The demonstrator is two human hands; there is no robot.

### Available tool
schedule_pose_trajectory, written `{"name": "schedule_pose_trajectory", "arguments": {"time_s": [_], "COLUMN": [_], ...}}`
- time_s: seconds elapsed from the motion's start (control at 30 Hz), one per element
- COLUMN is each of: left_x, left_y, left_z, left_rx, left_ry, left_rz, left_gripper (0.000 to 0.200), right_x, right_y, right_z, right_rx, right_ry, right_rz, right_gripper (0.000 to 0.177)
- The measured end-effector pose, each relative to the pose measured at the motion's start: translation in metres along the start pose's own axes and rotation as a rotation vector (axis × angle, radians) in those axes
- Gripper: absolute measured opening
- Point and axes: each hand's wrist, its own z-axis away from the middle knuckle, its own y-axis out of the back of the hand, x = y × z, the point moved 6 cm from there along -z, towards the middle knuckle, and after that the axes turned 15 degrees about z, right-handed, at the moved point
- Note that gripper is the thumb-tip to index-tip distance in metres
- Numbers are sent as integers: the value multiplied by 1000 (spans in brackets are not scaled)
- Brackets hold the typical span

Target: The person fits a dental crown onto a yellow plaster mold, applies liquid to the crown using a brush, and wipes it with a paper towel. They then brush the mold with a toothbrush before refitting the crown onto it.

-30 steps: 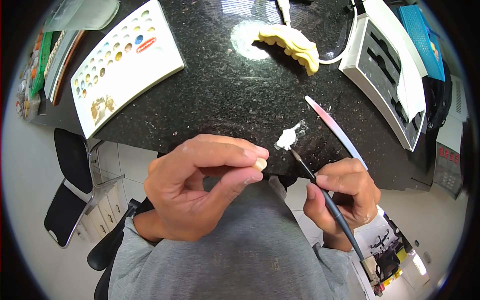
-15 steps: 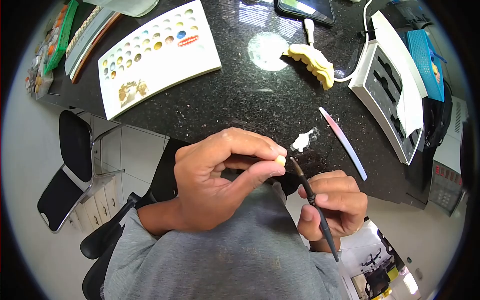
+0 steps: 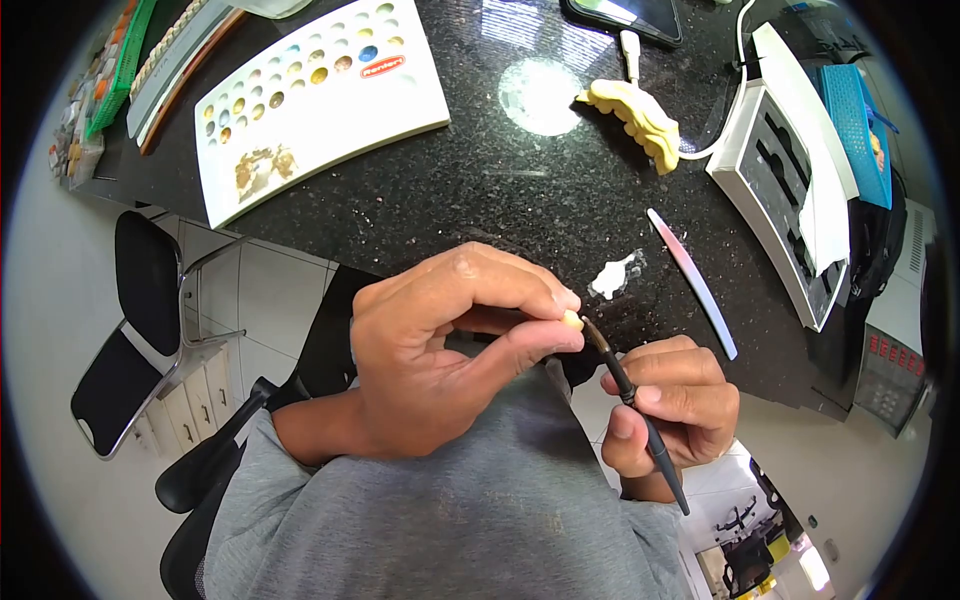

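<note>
My left hand (image 3: 450, 345) pinches a small yellowish tooth-like piece (image 3: 572, 320) between thumb and forefinger, just in front of the dark counter's edge. In my right hand (image 3: 680, 405) is a thin black brush (image 3: 640, 410), its brown tip at or very close to the piece; whether they touch I cannot tell. Behind the hands, a white powdery patch (image 3: 609, 279) lies on the counter. A white palette (image 3: 330, 130) with coloured wells and a brown smear stands at the back left.
A yellow dental model (image 3: 640, 115) sits at the back, near a phone (image 3: 630, 15) with a white cable. To the right are a pink-and-blue file (image 3: 695, 283), an open white box (image 3: 735, 165) and a blue basket (image 3: 845, 125). A black chair (image 3: 145, 270) stands at left.
The brush tip has come closer to the small piece. Both hands have shifted slightly right in the view, and the view itself has moved a little.
</note>
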Motion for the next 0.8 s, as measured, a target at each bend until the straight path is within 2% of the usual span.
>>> {"name": "schedule_pose_trajectory", "arguments": {"time_s": [0.8], "left_x": [0], "left_y": [0], "left_z": [0], "left_rx": [-40], "left_ry": [-17], "left_rz": [-17], "left_gripper": [21], "right_x": [1], "right_y": [0], "right_z": [1], "right_rx": [-30], "right_ry": [-33], "right_rz": [-4], "right_gripper": [30]}}
